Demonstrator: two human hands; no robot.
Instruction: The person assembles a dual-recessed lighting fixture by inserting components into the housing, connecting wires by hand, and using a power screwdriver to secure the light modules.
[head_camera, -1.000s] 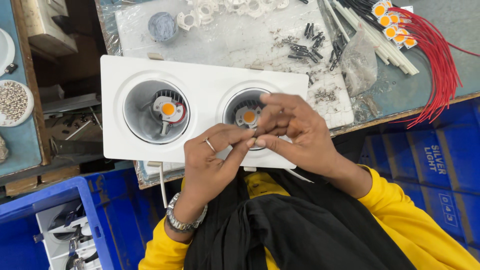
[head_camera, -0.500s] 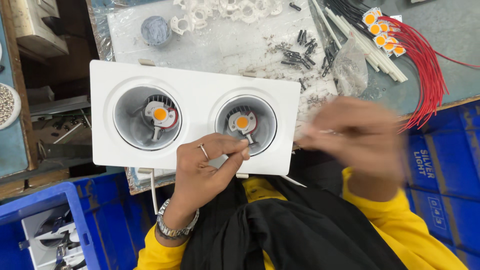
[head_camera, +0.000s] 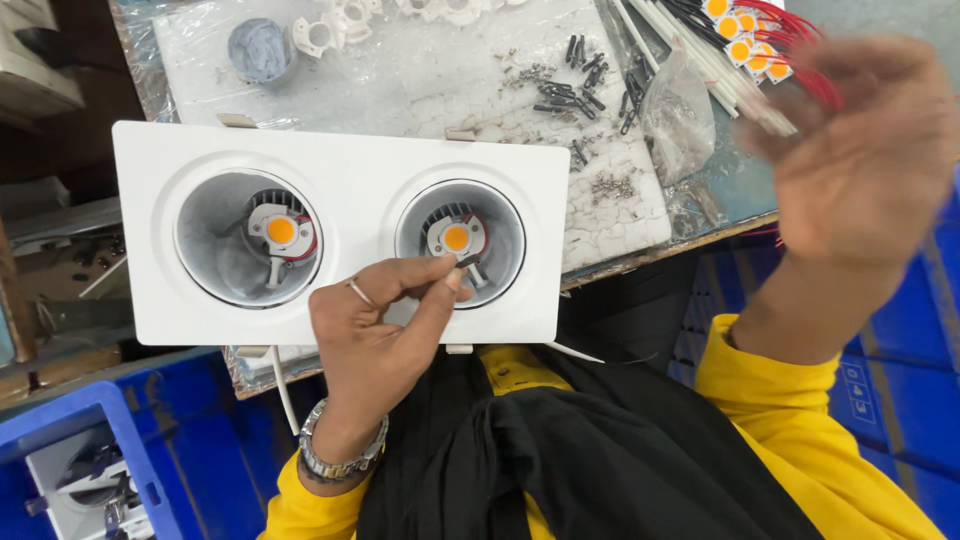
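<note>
- Overall, a workbench (head_camera: 690, 215) fills the top of the view, its surface covered by a crinkled sheet of clear plastic (head_camera: 440, 80) over a pale board; blue plastic crates (head_camera: 900, 370) stand below the bench edge on both sides of the person.
- Next in size, a white rectangular light housing (head_camera: 340, 160) with two round wells lies at the near edge of the bench, partly overhanging it towards the person's lap.
- Each well holds a small round orange-yellow chip on a white mount; the left well (head_camera: 250, 238) is untouched, the right well (head_camera: 460, 243) is being worked on.
- Meanwhile the right hand (head_camera: 865, 150) is raised above the bench's right end, blurred, fingers loosely spread and holding nothing that can be made out.
- Closer in, the left hand (head_camera: 385, 325) rests on the housing's lower rim, a ring on one finger and a metal watch at the wrist.
- Its thumb and forefinger are pinched narrowly on a small dark screw (head_camera: 467, 262), held at the chip mount inside the right well.
- Farther back, a bundle of red wires with orange chips (head_camera: 750, 35) lies at the top right, beside white rods.
- Smaller still, loose dark screws (head_camera: 585, 85) are scattered on the plastic, near a small clear bag (head_camera: 675, 115).
- Lastly, a grey round pot (head_camera: 258, 48) and white plastic rings sit at the top left.
</note>
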